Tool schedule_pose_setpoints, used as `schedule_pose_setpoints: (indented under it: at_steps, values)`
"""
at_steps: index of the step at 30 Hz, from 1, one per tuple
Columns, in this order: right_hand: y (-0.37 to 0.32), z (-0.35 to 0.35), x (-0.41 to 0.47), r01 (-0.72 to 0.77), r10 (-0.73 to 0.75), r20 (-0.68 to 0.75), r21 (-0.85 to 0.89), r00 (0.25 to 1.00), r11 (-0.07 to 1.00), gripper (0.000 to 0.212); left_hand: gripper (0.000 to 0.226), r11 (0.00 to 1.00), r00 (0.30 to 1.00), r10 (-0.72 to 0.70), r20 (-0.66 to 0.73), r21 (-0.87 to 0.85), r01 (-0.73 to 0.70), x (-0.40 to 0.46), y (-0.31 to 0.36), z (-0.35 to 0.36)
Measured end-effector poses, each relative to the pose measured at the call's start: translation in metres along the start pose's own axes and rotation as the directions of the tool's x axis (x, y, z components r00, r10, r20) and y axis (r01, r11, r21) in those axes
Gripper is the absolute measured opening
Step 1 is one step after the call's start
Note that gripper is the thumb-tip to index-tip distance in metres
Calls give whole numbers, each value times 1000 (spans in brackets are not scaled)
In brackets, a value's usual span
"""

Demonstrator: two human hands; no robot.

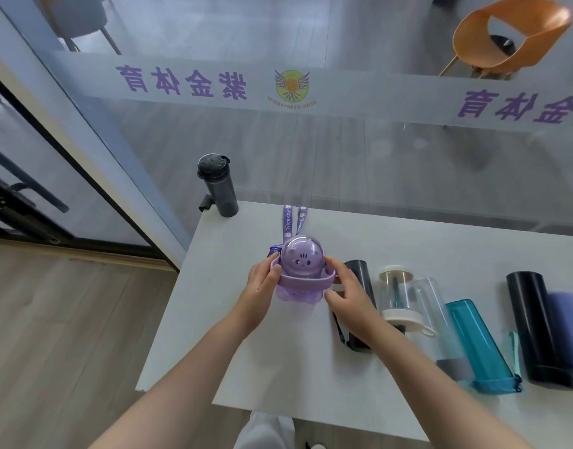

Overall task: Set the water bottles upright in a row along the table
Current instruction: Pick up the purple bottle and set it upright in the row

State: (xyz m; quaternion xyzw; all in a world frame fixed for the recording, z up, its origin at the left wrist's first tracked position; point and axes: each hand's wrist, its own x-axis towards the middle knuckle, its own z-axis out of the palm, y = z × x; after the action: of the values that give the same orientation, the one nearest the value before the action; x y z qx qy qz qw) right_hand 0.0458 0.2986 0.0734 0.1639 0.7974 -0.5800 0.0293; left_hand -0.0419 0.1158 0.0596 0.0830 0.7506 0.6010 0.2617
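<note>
Both hands' fingers [272, 277] were closed round the purple bottle [299, 270]; best seat it flat beside the upright dark bottle [218, 186] at the table's [246, 335] far-left corner.

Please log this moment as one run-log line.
hands: left, right both gripping purple bottle | upright: grey bottle | lying: teal bottle

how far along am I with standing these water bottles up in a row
Done: one dark grey bottle stands upright at the table's far left corner. In hand: your left hand and right hand hold the purple cat-lid bottle. Left: the smoky dark bottle, clear bottle, teal bottle and black bottle lie on their sides.
</note>
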Motion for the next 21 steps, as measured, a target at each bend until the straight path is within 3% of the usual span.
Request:
schedule_pose_setpoints:
  at_steps: [6, 12, 17, 21]
  values:
    - [10, 4, 3, 43, -43, -29, 3, 999, 999, 46, 58, 992, 995, 89, 37, 85, -92, -3, -14, -10]
    - [21, 10, 18, 42, -48, -82, -74, 995, 996, 77, 72, 925, 975, 202, 91, 308, -221, 10, -29, -22]
    - [27, 9, 37, -40, 40, 52, 2, 998, 999, 91, 87, 953, 979, 115, 167, 260, -157, 26, -38, -30]
    - [22, 16, 62, -34, 35, 36, -32, 999, 999, 90, 90, 976, 981, 60, 183, 195, -96, 48, -34, -37]
